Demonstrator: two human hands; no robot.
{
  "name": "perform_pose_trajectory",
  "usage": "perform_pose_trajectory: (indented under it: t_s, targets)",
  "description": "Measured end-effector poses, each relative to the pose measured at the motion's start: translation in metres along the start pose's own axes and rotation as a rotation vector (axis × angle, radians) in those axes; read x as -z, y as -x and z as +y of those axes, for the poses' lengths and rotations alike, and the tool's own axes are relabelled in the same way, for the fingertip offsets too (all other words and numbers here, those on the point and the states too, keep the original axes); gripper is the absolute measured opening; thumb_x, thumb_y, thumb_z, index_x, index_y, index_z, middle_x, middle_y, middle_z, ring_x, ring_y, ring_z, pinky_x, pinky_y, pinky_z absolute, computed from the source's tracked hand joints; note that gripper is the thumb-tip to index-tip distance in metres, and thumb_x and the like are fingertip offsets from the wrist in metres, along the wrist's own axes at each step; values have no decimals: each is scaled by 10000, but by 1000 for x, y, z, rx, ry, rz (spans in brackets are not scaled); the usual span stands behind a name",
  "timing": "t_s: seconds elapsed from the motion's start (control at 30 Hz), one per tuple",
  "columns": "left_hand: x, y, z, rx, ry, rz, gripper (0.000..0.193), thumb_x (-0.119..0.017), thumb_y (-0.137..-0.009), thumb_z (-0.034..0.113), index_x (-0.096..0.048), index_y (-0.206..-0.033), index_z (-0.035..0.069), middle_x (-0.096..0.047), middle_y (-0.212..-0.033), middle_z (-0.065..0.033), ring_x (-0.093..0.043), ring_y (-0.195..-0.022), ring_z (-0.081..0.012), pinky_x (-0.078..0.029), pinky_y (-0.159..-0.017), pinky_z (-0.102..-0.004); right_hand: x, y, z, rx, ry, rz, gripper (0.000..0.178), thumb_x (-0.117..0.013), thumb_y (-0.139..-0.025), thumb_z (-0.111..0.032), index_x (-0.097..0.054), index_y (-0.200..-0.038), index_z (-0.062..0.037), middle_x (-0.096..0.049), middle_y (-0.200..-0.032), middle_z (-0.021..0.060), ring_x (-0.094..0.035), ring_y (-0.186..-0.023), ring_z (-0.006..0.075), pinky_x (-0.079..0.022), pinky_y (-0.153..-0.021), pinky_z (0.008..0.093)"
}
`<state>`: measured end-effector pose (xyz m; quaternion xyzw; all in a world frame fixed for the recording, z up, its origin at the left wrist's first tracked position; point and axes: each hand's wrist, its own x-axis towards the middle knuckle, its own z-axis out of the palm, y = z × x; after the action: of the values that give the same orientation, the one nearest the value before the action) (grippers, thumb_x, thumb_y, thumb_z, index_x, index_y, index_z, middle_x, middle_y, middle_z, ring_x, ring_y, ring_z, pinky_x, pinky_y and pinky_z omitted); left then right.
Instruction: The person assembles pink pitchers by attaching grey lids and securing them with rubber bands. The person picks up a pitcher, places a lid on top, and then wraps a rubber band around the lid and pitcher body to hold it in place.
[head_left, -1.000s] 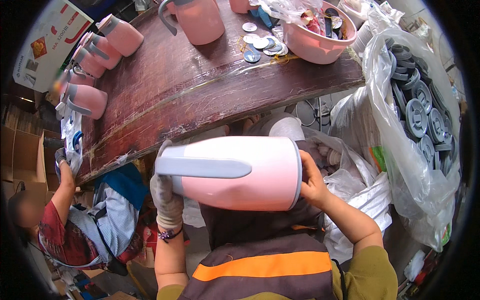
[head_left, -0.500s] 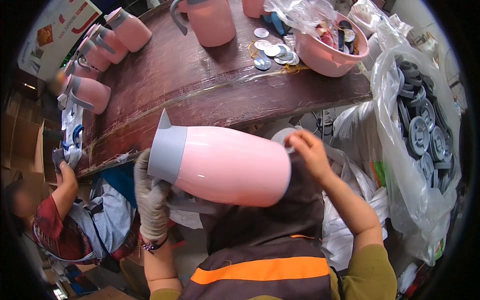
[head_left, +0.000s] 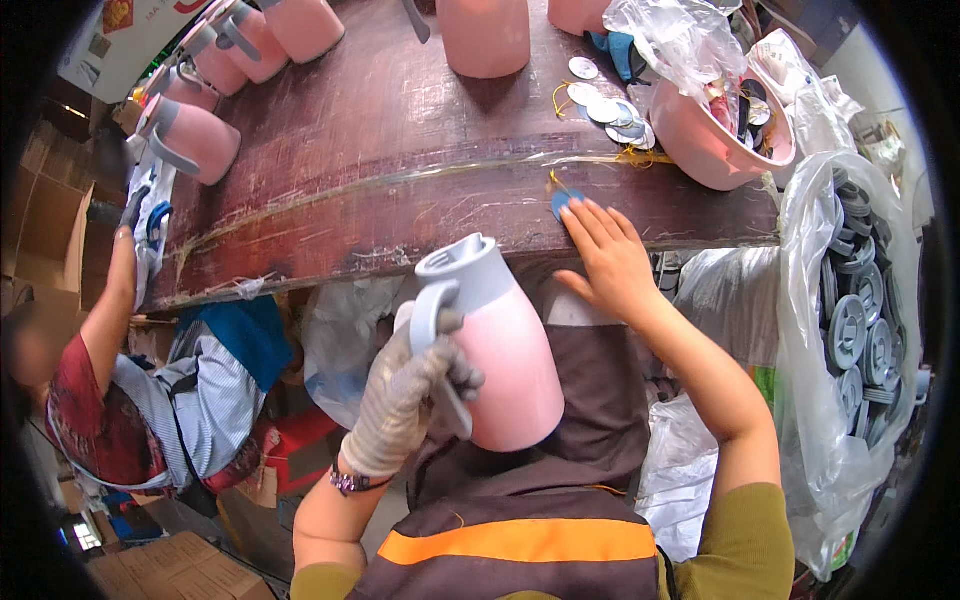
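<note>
The gloved left hand [head_left: 400, 390] is closing its grip round the handle [head_left: 427, 315], holding the jug [head_left: 515, 365] tilted just off the bench's [head_left: 350, 210] near edge! The right hand [head_left: 615, 260], grip wide, is touching a blue tag [head_left: 561, 203] beside that edge, toward the right corner.
</note>
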<state>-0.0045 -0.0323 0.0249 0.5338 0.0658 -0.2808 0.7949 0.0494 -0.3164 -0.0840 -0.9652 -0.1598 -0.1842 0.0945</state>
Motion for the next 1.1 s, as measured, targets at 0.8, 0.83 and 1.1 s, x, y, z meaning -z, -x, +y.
perform_pose_trajectory:
  t_s: [0.8,0.83,1.1]
  targets:
    - [19,-18,-39,-35,242,-29,324,-604,-942,280,-592,-1155,37,-647,-785,-48,-647,-672,-139,-547,-594,-252,18,9,-6,40,-240,226,215,-722,-774,-125,-690,-984,-95,-650,-907,40,-626,-854,241,-481,-769,341]
    - [18,-17,-39,-50,213,-25,319,-601,-945,268,-595,-1166,37,-651,-789,-44,-646,-671,-134,-547,-591,-247,22,11,-20,-177,-532,215,126,-696,-840,-126,-694,-937,-47,-653,-825,41,-619,-740,192,-480,-671,296]
    - [15,-28,-19,-240,-515,-71,381,-637,-914,221,-596,-1250,45,-622,-865,-8,-571,-759,-75,-477,-680,-234,69,10,-95,-630,-1269,-94,185,-641,-927,-159,-660,-964,21,-642,-746,4,-567,-650,49,-458,-570,207]
